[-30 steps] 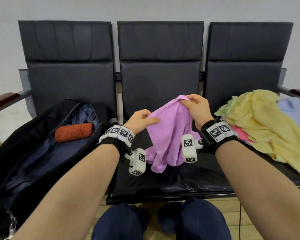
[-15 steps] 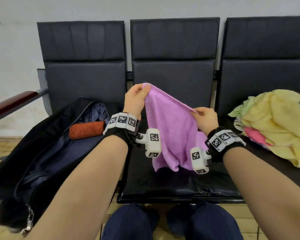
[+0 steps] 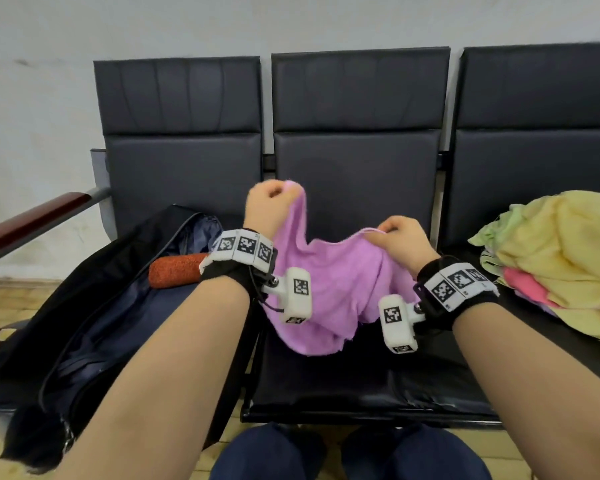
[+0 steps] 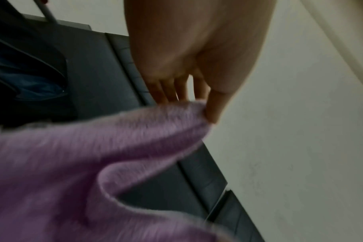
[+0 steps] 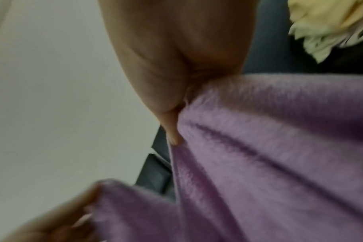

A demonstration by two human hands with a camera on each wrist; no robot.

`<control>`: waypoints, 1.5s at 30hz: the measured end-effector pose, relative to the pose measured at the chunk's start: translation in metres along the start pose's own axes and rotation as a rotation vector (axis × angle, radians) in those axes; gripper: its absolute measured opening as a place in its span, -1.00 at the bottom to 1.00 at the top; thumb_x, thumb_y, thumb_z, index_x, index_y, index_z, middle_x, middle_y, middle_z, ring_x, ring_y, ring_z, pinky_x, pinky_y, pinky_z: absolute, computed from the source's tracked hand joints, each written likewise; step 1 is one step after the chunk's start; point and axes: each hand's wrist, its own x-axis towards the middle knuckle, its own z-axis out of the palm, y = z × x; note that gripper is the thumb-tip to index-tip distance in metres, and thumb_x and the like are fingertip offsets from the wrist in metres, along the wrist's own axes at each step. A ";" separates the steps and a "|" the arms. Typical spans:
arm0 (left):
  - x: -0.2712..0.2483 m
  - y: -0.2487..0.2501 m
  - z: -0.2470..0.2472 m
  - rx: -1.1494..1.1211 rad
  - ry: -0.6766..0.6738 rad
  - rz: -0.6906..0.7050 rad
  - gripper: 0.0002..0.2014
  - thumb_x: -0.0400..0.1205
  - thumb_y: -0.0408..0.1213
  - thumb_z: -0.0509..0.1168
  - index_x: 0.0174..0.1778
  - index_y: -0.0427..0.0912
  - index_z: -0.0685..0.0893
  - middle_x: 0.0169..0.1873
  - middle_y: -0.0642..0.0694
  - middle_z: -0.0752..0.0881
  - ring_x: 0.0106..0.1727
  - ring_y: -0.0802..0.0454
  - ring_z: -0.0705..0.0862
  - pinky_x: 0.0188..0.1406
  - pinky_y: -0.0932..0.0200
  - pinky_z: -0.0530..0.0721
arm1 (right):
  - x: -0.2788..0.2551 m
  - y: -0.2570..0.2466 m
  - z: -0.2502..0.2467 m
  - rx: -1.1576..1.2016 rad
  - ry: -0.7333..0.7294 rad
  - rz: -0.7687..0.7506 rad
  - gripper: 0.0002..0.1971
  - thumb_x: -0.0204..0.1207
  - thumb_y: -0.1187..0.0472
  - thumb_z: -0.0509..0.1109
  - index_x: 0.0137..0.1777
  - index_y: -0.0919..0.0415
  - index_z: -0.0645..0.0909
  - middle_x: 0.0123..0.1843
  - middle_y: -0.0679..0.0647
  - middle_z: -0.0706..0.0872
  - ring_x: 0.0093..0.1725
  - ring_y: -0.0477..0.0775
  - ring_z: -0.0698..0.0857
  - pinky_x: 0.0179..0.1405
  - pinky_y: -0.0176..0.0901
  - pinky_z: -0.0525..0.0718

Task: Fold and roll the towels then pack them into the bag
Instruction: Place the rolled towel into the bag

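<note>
— What are the grips doing?
— The left hand (image 3: 269, 209) and right hand (image 3: 400, 239) are each pinching the purple towel (image 3: 329, 289), which is sagging between them.
— The bag (image 3: 94, 306)?
— Lying left of the left grip.

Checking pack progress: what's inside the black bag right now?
In the open black bag lies one rolled orange towel on the blue lining. The left hand's wrist covers the roll's right end, and the bag's near end is too dark to read.
</note>
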 end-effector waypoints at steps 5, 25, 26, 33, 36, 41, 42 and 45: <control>-0.028 -0.002 0.023 -0.175 -0.656 -0.134 -0.91 0.62 -0.45 0.33 -0.17 -0.35 0.71 0.23 -0.05 0.67 0.20 0.12 0.63 0.28 0.28 0.56 | -0.006 -0.045 0.003 0.361 -0.214 -0.029 -0.76 0.56 0.23 0.45 -0.31 0.33 0.63 -0.32 0.13 0.66 -0.29 -0.06 0.61 -0.23 -0.21 0.61; -0.018 0.018 0.002 -0.491 -0.168 -0.014 -0.94 0.60 -0.38 0.39 -0.15 -0.21 0.77 -0.24 -0.07 0.77 -0.13 0.04 0.68 0.00 0.15 0.68 | -0.011 0.033 0.006 0.002 -0.299 0.080 -0.87 0.48 0.34 0.51 -0.29 0.25 0.68 -0.31 0.12 0.66 -0.24 0.05 0.60 -0.10 -0.02 0.63; -0.014 0.014 -0.002 -0.445 -0.106 -0.013 -0.95 0.59 -0.35 0.40 -0.15 -0.21 0.77 -0.20 -0.11 0.76 -0.12 0.04 0.67 0.01 0.13 0.67 | -0.009 0.036 0.007 -0.007 -0.260 0.093 -0.82 0.49 0.34 0.50 -0.32 0.21 0.64 -0.33 0.09 0.64 -0.23 0.07 0.59 -0.10 -0.01 0.62; -0.020 -0.005 0.001 0.128 -0.428 -0.085 -0.89 0.45 -0.16 0.52 -0.24 -0.10 0.78 0.20 0.04 0.64 0.21 0.17 0.57 0.24 0.31 0.44 | -0.013 -0.005 0.000 0.212 -0.228 -0.139 -0.89 0.60 0.33 0.37 -0.17 0.19 0.63 -0.26 0.06 0.64 -0.25 -0.10 0.55 -0.19 -0.40 0.53; -0.039 -0.008 0.014 -0.026 -0.688 -0.145 -0.98 0.51 -0.43 0.46 -0.21 -0.25 0.78 0.36 -0.06 0.63 0.36 0.09 0.58 0.46 0.16 0.41 | -0.018 -0.027 -0.002 0.188 -0.334 -0.240 -0.92 0.61 0.31 0.38 -0.02 0.25 0.70 -0.16 0.10 0.72 -0.20 -0.11 0.62 -0.12 -0.40 0.60; -0.043 -0.011 0.022 -0.001 -0.692 -0.183 -0.86 0.47 -0.34 0.52 -0.17 -0.36 0.78 -0.15 -0.20 0.74 -0.01 0.00 0.67 0.38 -0.11 0.56 | -0.019 -0.029 -0.008 0.197 -0.320 -0.210 -0.92 0.54 0.28 0.46 -0.06 0.30 0.73 -0.14 0.20 0.75 -0.20 -0.10 0.67 -0.15 -0.29 0.67; -0.042 -0.010 0.023 0.005 -0.659 -0.171 -0.84 0.46 -0.33 0.53 -0.18 -0.36 0.78 -0.18 -0.19 0.73 -0.05 0.01 0.67 0.32 -0.08 0.57 | -0.018 -0.025 -0.010 0.191 -0.302 -0.203 -0.92 0.51 0.27 0.50 -0.10 0.29 0.72 -0.21 0.17 0.75 -0.28 -0.16 0.66 -0.23 -0.36 0.66; -0.038 -0.002 0.022 -0.011 -0.571 -0.140 -0.89 0.47 -0.36 0.52 -0.23 -0.35 0.76 -0.27 -0.15 0.71 -0.12 0.01 0.64 0.14 0.00 0.62 | -0.017 -0.012 -0.016 0.067 -0.297 -0.179 -0.89 0.44 0.25 0.57 -0.18 0.27 0.70 -0.39 0.00 0.66 -0.50 -0.30 0.56 -0.41 -0.47 0.54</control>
